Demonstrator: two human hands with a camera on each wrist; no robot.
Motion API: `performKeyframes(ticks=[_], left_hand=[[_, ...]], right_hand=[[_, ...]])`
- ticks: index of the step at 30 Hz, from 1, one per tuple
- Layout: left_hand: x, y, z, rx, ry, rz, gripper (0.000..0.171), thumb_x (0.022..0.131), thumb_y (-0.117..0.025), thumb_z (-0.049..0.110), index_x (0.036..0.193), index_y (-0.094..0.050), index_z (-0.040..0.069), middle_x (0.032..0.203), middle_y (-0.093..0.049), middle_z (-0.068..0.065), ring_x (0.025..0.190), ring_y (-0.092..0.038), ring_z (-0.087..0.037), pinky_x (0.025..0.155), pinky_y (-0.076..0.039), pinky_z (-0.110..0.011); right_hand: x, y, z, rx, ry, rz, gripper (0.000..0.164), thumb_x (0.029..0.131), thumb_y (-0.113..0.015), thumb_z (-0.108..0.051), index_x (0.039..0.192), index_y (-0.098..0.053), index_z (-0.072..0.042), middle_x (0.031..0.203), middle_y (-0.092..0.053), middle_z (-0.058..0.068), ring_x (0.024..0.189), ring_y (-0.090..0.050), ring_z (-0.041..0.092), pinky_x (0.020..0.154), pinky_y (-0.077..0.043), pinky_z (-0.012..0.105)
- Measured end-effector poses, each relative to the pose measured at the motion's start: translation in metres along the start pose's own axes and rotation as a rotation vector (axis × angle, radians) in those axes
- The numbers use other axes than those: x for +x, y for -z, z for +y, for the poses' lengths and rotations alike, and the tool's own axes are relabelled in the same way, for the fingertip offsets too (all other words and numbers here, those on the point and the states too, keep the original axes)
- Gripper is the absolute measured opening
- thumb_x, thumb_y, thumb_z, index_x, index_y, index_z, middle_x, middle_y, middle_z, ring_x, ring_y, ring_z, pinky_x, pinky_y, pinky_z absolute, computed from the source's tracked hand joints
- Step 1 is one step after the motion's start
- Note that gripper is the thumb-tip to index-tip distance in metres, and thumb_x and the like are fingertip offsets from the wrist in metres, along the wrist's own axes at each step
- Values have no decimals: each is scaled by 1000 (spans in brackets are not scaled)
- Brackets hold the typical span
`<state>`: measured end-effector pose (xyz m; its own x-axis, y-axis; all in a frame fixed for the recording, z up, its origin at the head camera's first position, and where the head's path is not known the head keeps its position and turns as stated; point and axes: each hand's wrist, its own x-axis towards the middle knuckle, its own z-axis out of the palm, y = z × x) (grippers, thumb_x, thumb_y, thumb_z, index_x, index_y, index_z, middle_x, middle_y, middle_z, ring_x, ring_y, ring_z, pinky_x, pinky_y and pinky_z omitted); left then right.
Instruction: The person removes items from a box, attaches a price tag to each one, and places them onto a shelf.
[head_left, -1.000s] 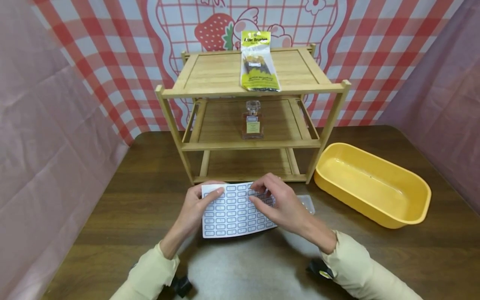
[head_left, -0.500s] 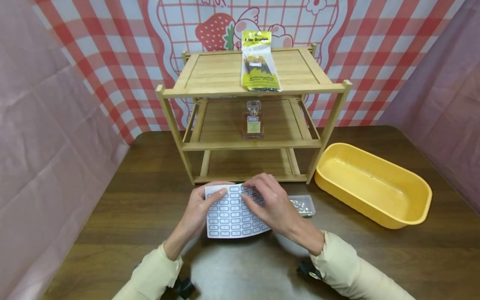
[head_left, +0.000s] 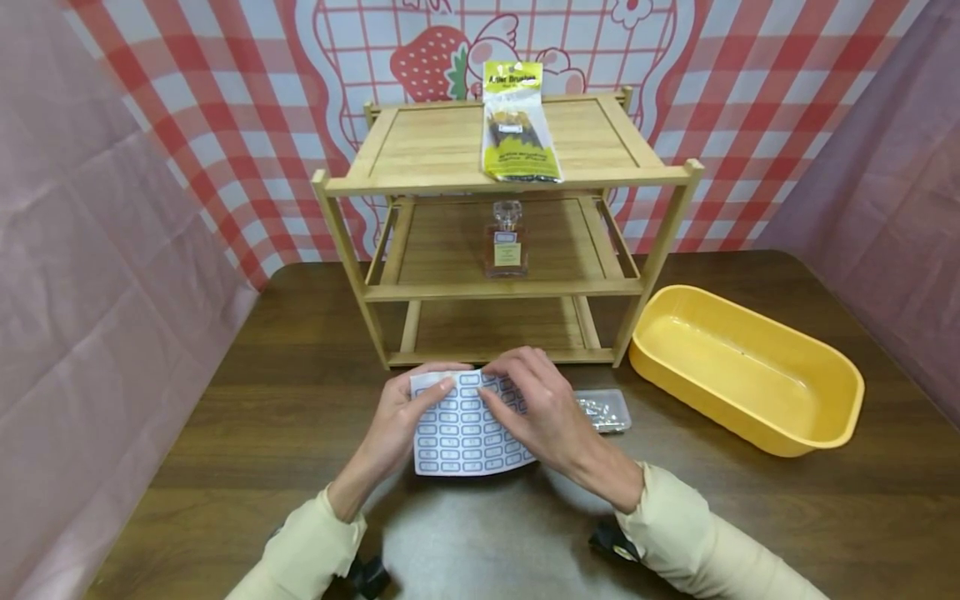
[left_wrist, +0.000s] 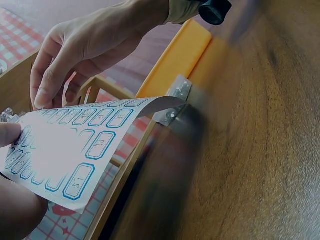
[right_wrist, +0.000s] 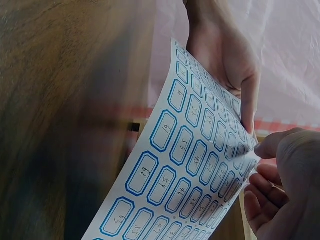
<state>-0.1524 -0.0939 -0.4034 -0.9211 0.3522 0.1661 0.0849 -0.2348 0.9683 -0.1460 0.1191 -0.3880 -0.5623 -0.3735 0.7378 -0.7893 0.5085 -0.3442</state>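
A white sheet of sticker labels [head_left: 457,433] is held up over the table, its rows of blue-bordered labels carrying handwritten numbers. My left hand [head_left: 390,421] grips its upper left part, thumb on the printed face and fingers behind. At the top edge, my right hand [head_left: 543,408] pinches at a label with bent thumb and index finger. The right wrist view shows that thumb [right_wrist: 270,145] against the sheet near the left thumb, with the other fingers curled. Whatever lies between the right fingertips is hidden. The sheet's right side bends away beneath the right hand.
Beyond the hands stands a three-tier wooden shelf [head_left: 480,290]. A packet of artist brushes [head_left: 517,154] lies on its top and a perfume bottle [head_left: 507,250] stands on the middle tier. To the right are a small clear box [head_left: 606,408] of shiny pieces and a yellow basin [head_left: 750,375].
My right hand has moved left along the sheet's top edge, uncovering more of the clear box. The sheet has shifted slightly right in my left hand's grip. The last half second shows little movement.
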Motion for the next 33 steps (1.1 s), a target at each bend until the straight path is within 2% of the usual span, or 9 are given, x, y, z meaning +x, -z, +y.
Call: performKeyframes(ticks=[9, 23, 33], left_hand=[[-1, -3, 1, -46, 32, -37, 36, 105, -51, 6, 133, -54, -17, 110, -74, -14, 92, -75, -23, 77, -63, -41], [-2, -5, -1, -45, -2, -25, 35, 106, -50, 6, 131, -55, -17, 102, -75, -7, 88, -74, -21, 76, -63, -35], [0, -5, -2, -13, -17, -41, 35, 107, -50, 7, 131, -54, -18, 104, -74, -12, 89, -74, -20, 77, -63, -35]], right_hand=[[0, -1, -2, 6, -20, -9, 26, 84, -83, -5, 105, -69, -1, 105, -66, 8, 92, -61, 20, 75, -56, 30], [0, -3, 0, 88, -43, 65, 23, 83, -83, 0, 101, -69, -2, 99, -69, 7, 90, -64, 21, 74, -58, 34], [0, -3, -1, 106, -59, 56, 19, 85, -80, 1, 101, -69, -3, 98, -68, 6, 88, -63, 19, 71, -57, 32]])
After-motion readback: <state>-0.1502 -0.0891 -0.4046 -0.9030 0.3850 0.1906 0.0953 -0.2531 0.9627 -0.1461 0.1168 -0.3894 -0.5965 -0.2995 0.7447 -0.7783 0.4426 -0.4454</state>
